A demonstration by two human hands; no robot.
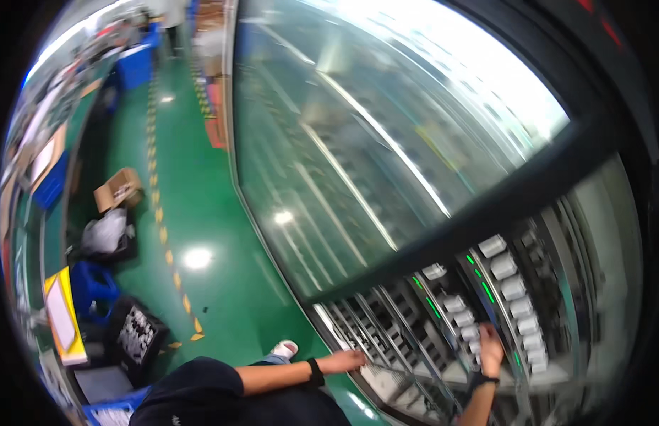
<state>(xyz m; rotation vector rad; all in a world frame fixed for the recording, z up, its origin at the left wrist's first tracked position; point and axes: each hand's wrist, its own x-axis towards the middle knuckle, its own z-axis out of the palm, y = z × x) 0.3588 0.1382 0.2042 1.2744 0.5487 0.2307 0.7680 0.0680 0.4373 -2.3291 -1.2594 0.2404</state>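
My right hand [491,349], with a dark band at the wrist, reaches into a tall cabinet, up against a row of white block-shaped units [466,319] on a rack. Its fingers look bent inward, and whatever they grip is hidden and smeared. My left hand [344,362], also with a dark wristband, is at the lower front edge of the cabinet [322,323]. Blur hides how its fingers are set. A second column of white blocks [520,307] runs to the right of my right hand, beside small green lights [478,273].
A large framed glass door [344,170] spans above the racks. Across the green floor [202,177] run yellow-black tape lines. On the left are an open cardboard box [118,190], a bagged bundle [106,233], a black crate [135,330] and a long workbench. A person stands far back.
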